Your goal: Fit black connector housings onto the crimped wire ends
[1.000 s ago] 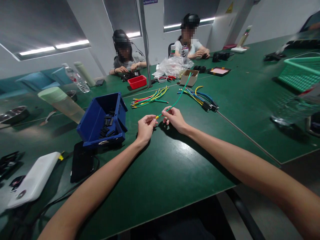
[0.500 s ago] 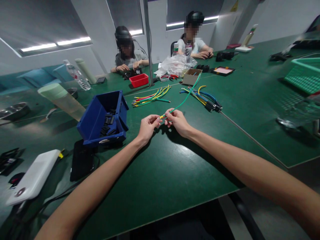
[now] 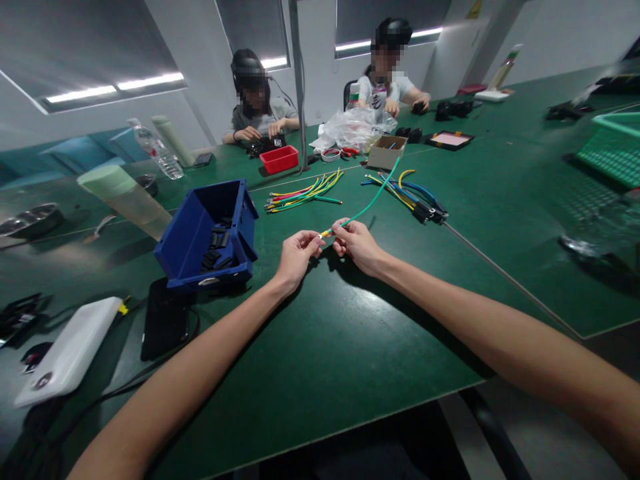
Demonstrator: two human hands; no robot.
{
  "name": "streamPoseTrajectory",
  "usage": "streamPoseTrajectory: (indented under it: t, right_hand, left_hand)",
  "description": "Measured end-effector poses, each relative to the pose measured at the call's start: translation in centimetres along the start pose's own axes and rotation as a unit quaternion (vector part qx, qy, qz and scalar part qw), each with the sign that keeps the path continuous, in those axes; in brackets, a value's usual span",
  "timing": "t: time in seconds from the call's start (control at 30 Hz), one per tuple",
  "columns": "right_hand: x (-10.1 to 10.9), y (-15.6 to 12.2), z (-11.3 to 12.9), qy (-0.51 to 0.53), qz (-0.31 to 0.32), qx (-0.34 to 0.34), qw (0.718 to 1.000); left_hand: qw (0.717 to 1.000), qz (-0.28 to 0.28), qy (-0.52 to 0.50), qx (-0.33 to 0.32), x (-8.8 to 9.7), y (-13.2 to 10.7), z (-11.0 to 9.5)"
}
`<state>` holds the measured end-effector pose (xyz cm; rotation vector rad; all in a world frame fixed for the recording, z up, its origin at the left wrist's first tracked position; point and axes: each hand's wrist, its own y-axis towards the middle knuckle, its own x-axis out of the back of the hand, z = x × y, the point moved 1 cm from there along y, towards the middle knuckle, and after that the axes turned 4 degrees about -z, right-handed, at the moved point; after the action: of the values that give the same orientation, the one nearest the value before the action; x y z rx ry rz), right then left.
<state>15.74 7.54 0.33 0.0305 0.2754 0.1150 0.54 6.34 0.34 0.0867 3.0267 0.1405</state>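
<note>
A thin green wire (image 3: 376, 198) is held between two bare hands above a green tabletop (image 3: 310, 373). Its near end, where a yellow sleeve (image 3: 327, 233) is fitted, is pinched between the thumb and fingers of the left hand (image 3: 299, 253); the very tip is partly hidden by the fingertips. Just beside it, the wire is gripped by the thumb and fingers of the right hand (image 3: 361, 245). Only a small gap is left between the hands, and the free length is curved up and away toward a cardboard box (image 3: 383, 159).

Beyond the hands, a bundle of yellow, green and red wires (image 3: 305, 192) is laid to the left and a bundle of blue and yellow wires with black ends (image 3: 407, 193) to the right. Small black pieces (image 3: 219, 238) are held in a blue plastic bin (image 3: 173, 243) near the left forearm.

Across the table, two co-workers are seated. A dark graphic (image 3: 379, 100) is printed on one's pale shirt, and a white square mark (image 3: 278, 142) is borne by the black item handled by the other. A label is carried by a clear water bottle (image 3: 156, 150), and a yellow sign (image 3: 475, 9) is fixed to the wall; their lettering is too small to be read.
</note>
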Motion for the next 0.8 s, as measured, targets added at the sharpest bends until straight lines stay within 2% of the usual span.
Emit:
streamPoseTrajectory:
  t: [0.3, 0.63, 0.8]
  right_hand:
    - [-0.3, -0.3, 0.5, -0.001, 0.010, -0.029, 1.000]
    - [-0.5, -0.8, 0.8, 0.031, 0.021, -0.046, 0.998]
    - [-0.8, -1.1, 1.0, 0.050, 0.022, -0.066, 0.996]
  left_hand:
    - [1.000, -0.001, 0.015, -0.011, 0.2, -0.1, 0.0]
    - [0.989, 0.017, 0.114, -0.092, 0.3, -0.8, -1.1]
    - [0.987, 0.024, 0.116, -0.108, 0.4, -1.1, -0.9]
